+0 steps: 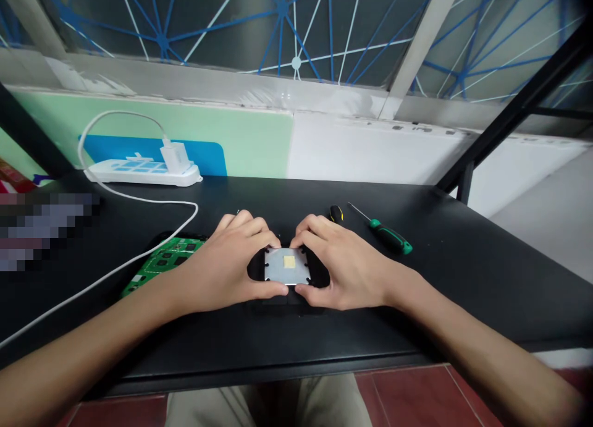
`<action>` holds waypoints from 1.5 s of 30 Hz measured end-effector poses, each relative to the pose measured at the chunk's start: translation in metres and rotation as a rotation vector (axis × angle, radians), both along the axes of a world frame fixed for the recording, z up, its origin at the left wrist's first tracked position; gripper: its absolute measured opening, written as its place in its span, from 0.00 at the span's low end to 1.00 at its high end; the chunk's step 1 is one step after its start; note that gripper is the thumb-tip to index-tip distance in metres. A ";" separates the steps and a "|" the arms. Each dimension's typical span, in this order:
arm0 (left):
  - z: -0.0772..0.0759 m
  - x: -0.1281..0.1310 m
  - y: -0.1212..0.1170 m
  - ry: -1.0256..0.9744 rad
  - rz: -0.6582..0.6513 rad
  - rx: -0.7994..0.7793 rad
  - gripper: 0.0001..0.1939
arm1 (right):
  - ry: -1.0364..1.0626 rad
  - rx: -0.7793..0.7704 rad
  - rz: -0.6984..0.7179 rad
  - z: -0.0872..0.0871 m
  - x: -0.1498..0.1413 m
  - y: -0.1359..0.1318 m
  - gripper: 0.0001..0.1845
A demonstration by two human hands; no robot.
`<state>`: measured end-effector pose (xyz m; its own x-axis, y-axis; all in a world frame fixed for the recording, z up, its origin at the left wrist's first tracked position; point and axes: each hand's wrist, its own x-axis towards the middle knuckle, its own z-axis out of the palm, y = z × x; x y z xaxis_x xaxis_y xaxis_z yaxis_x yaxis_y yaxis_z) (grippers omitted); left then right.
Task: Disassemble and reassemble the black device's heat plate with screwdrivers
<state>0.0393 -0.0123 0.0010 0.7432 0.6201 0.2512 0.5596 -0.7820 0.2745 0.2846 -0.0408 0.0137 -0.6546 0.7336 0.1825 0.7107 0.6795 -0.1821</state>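
Note:
A small square metal plate (286,267) with a yellow patch in its middle lies on a black part on the black table (463,272). My left hand (229,263) grips its left side, fingers curled over the top edge and thumb at the bottom. My right hand (340,263) grips its right side the same way. A green circuit board (160,263) lies just left of my left hand, partly hidden under it.
A green-handled screwdriver (386,232) and a black-and-yellow tool (336,214) lie behind my right hand. A white power strip (143,170) with a plugged charger stands at the back left; its white cable (139,198) loops across the table's left side. A black frame post rises at the right.

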 end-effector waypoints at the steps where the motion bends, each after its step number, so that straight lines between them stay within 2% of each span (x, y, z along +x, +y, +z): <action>1: -0.001 0.000 0.000 0.008 0.003 -0.003 0.21 | -0.006 -0.005 -0.007 -0.001 0.000 0.000 0.25; 10: 0.000 -0.002 0.002 0.031 0.015 -0.077 0.22 | 0.001 -0.072 -0.022 -0.001 0.001 0.001 0.26; 17: 0.001 -0.003 0.001 0.035 0.002 -0.067 0.20 | 0.046 -0.076 0.016 -0.003 0.002 0.001 0.32; 20: 0.001 -0.003 0.001 0.022 -0.005 -0.039 0.20 | 0.118 -0.054 0.009 -0.002 0.003 0.003 0.28; 23: 0.001 -0.004 0.001 0.010 -0.006 -0.020 0.20 | 0.236 0.047 -0.142 -0.003 0.011 0.011 0.20; 27: 0.003 -0.005 0.001 0.006 -0.005 -0.018 0.19 | 0.375 0.140 -0.520 -0.004 0.026 0.027 0.17; 29: 0.006 -0.006 0.000 0.006 -0.005 -0.025 0.20 | 0.332 0.144 -0.660 -0.004 0.032 0.033 0.18; 33: 0.013 -0.008 -0.003 0.012 -0.009 -0.116 0.25 | 0.075 0.103 -0.824 -0.008 0.034 0.037 0.28; 38: 0.015 -0.014 -0.003 0.058 -0.021 -0.157 0.35 | -0.015 0.085 -0.883 -0.018 0.033 0.040 0.36; 42: 0.015 -0.016 -0.001 0.066 -0.013 -0.119 0.37 | 0.028 0.066 -0.836 -0.022 0.038 0.048 0.31; 45: 0.017 -0.015 0.001 0.078 0.012 -0.100 0.38 | 0.133 0.047 -0.781 -0.018 0.043 0.053 0.27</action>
<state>0.0239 -0.0112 0.0178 0.7504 0.6482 0.1295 0.5915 -0.7459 0.3062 0.3275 0.0122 -0.0045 0.0755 0.9611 0.2655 0.9593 0.0027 -0.2825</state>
